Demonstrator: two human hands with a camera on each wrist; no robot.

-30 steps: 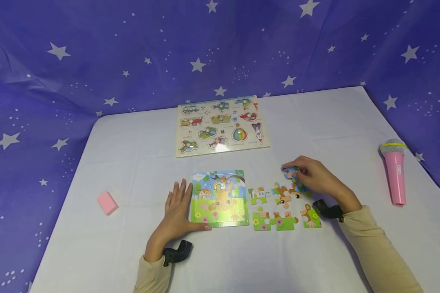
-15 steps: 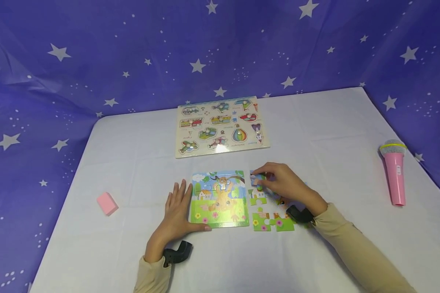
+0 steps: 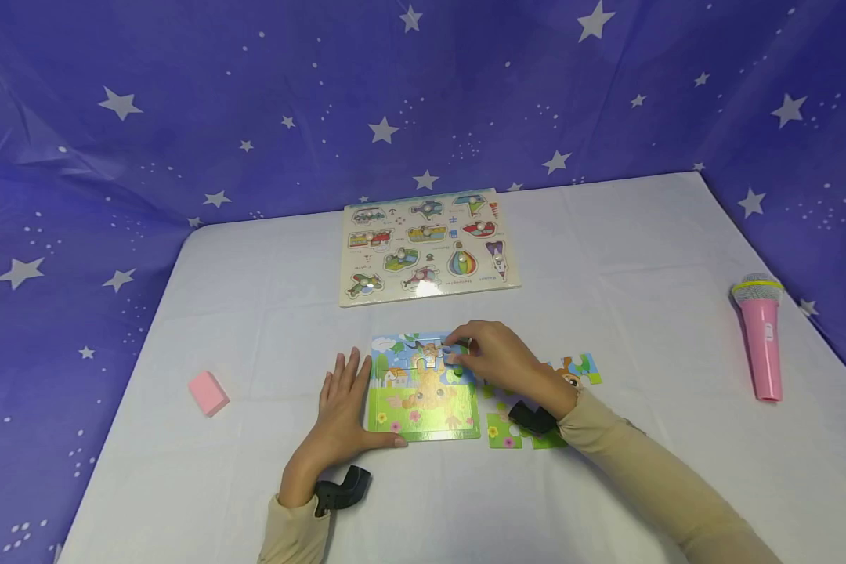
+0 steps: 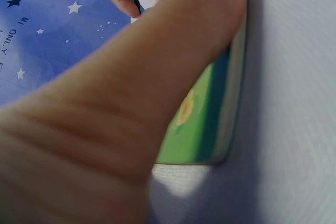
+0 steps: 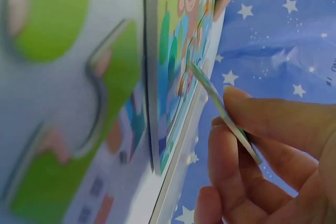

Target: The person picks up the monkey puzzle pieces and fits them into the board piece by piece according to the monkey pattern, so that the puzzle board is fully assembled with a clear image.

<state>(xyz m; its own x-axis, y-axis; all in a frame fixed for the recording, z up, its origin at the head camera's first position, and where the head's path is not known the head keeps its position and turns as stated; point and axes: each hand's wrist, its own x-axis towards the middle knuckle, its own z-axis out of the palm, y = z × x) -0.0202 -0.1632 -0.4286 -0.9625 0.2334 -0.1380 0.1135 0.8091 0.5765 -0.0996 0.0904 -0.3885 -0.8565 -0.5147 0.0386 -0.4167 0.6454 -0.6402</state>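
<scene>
A square jigsaw board (image 3: 423,403) with a printed animal and flowers lies on the white table, a few pieces fitted along its top left part. My left hand (image 3: 341,411) rests against its left side, fingers straight, the thumb (image 4: 189,11) along its near edge. Between thumb and fingers, my right hand (image 3: 504,356) pinches a puzzle piece (image 5: 223,109) over the board's upper right. In the right wrist view this piece is tilted, edge toward the camera. Loose puzzle pieces (image 3: 504,432) lie right of the board, partly hidden under my right wrist.
Behind the board lies a wooden peg puzzle (image 3: 430,247) with vehicle pictures. A pink block (image 3: 207,393) sits at the left, a pink toy microphone (image 3: 761,341) at the far right. A blue star-patterned cloth (image 3: 324,102) hangs around the table's back and sides.
My right hand has picked up a piece from the upper part of the loose group and carried it left, over the board's upper right. The left hand has stayed in place.
</scene>
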